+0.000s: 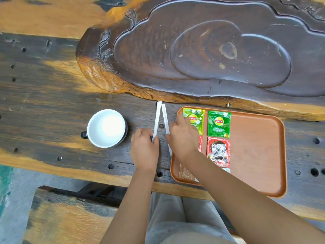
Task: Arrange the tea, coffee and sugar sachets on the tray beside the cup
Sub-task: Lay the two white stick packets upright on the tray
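An orange-brown tray [255, 155] lies on the table at the right. On it are two green tea sachets [219, 123] [197, 118] and, below them, a red coffee sachet [218, 151] and a second red one [200, 142], mostly hidden by my right hand. Two white sugar sticks lie on the table left of the tray, meeting at their far ends. My left hand [145, 148] grips the left stick [157, 118]. My right hand [182, 136] holds the right stick [165, 118]. A white cup [106, 128] stands further left.
A large carved dark wooden tea board [202, 50] fills the back of the table. A pale patterned sachet [186, 173] lies at the tray's near left corner under my right forearm. The table's near edge runs just below the tray; a bench sits lower left.
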A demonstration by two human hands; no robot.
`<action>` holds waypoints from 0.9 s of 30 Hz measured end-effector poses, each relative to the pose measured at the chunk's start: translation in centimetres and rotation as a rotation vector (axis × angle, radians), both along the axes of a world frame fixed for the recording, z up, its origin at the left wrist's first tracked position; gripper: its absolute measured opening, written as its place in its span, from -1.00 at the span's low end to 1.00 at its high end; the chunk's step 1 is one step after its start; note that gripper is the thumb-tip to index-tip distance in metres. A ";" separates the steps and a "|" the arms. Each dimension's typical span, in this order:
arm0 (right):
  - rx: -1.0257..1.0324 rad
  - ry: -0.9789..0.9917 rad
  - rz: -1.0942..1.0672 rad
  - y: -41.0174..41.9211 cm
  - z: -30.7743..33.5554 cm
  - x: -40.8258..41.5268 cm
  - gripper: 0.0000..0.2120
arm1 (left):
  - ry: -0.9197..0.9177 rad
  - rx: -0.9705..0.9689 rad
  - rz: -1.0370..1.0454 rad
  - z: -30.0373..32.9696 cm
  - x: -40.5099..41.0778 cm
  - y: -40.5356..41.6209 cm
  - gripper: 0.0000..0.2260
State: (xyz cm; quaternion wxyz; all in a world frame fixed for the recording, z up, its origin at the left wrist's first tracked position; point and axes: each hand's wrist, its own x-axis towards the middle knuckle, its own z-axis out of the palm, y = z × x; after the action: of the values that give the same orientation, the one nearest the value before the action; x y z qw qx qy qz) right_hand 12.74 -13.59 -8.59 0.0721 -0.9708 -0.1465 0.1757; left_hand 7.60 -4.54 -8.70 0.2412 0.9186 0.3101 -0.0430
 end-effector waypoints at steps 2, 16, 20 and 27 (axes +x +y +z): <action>0.040 0.002 -0.029 0.3 0.0 -0.1 -0.89 | -0.007 -0.030 0.036 -0.1 -0.1 0.1 -0.95; 0.906 0.353 -0.678 -8.0 4.9 0.3 -0.84 | -0.102 -0.589 0.197 5.0 1.2 -2.3 -0.85; 0.830 0.255 -0.810 -15.4 4.9 -0.7 -0.81 | 0.013 -0.655 0.000 5.1 2.3 -7.4 -0.84; 0.507 0.265 -0.841 -23.3 3.1 -2.3 -0.91 | 0.098 -0.593 -0.217 3.9 2.5 -15.4 -0.88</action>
State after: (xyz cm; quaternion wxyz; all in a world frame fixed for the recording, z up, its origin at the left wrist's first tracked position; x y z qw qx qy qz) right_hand 10.40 -36.94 -5.52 0.3878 -0.8671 0.2295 0.2121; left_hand 10.09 -19.93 -4.75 0.4773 0.8327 0.1954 -0.2015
